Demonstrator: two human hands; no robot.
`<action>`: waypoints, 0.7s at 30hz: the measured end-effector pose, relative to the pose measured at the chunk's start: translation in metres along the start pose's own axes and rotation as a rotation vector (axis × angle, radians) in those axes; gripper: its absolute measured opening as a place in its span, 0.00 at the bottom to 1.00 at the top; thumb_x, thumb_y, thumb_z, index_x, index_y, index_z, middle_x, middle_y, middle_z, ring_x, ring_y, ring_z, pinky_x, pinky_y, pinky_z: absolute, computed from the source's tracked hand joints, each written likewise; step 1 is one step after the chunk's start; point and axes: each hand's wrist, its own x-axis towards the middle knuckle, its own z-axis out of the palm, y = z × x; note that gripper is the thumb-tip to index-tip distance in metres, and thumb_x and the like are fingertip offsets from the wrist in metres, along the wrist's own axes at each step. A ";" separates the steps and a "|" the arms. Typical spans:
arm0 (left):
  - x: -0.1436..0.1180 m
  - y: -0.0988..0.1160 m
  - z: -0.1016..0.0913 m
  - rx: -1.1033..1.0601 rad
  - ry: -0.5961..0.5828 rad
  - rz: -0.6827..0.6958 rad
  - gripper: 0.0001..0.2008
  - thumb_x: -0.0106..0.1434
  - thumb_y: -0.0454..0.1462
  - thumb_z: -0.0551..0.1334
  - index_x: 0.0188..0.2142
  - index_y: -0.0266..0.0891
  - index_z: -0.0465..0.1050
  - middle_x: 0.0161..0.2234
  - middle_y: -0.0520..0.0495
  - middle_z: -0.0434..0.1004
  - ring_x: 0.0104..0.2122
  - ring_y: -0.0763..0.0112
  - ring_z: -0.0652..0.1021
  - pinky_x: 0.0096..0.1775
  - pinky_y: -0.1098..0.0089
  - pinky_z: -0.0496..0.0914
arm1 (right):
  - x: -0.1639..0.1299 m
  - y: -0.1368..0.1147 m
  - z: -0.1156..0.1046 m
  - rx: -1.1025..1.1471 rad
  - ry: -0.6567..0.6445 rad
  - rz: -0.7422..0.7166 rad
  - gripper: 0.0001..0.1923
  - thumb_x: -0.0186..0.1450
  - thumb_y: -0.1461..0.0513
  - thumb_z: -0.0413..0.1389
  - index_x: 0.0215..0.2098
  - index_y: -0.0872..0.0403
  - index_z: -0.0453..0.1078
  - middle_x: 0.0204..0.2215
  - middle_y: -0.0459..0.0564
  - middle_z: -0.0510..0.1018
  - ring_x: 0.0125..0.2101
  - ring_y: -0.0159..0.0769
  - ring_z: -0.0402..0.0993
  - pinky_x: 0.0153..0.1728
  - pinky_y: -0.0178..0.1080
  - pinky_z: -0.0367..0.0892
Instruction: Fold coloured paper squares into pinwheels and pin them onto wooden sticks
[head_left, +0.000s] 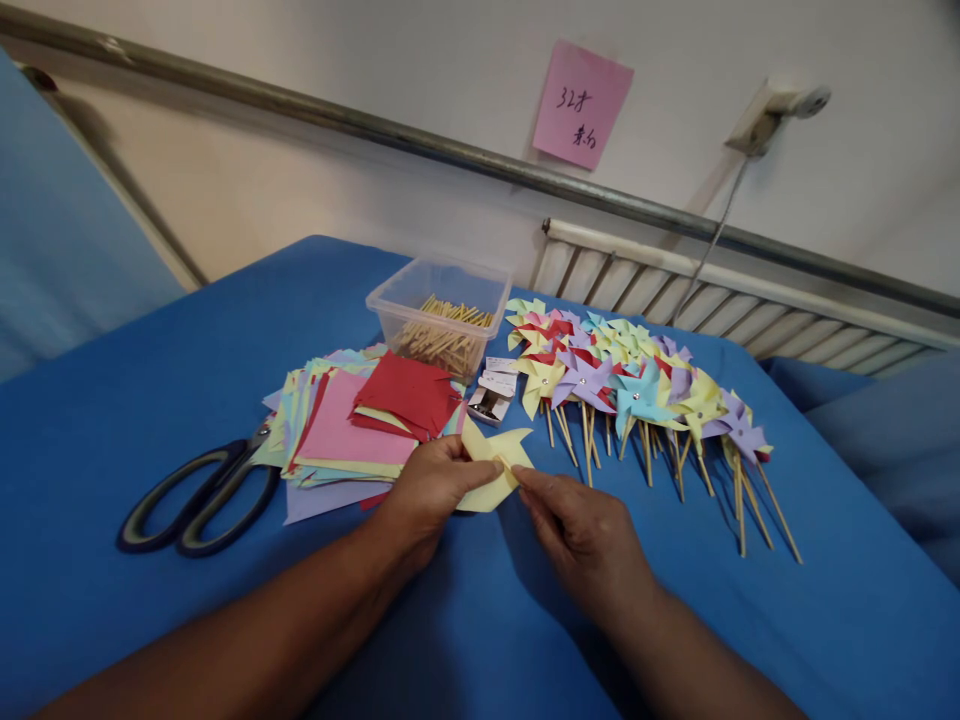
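On the near side of the clear plastic box (pixel 390 318), a yellow paper pinwheel (pixel 486 494) is gripped from its left by the left hand (pixel 427 488) and pinched near its centre by the right hand (pixel 583 525).

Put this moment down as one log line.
Left hand: holding yellow paper pinwheel; right hand: touching same pinwheel; nearby: scissors, paper stack, pinwheels on sticks
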 end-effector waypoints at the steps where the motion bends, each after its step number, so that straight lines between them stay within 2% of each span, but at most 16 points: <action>1: 0.000 0.000 0.000 0.001 0.004 -0.001 0.12 0.43 0.35 0.71 0.30 0.34 0.76 0.25 0.48 0.80 0.23 0.70 0.77 0.29 0.71 0.67 | 0.000 -0.001 0.000 -0.001 -0.003 0.007 0.17 0.68 0.63 0.50 0.54 0.49 0.67 0.38 0.50 0.81 0.35 0.34 0.78 0.38 0.35 0.73; 21: 0.002 -0.002 0.000 0.005 0.006 0.012 0.14 0.41 0.36 0.71 0.29 0.33 0.76 0.25 0.46 0.80 0.24 0.68 0.77 0.28 0.70 0.67 | 0.000 0.001 0.000 -0.029 -0.008 -0.002 0.17 0.68 0.63 0.50 0.55 0.49 0.66 0.38 0.49 0.81 0.34 0.35 0.79 0.38 0.36 0.73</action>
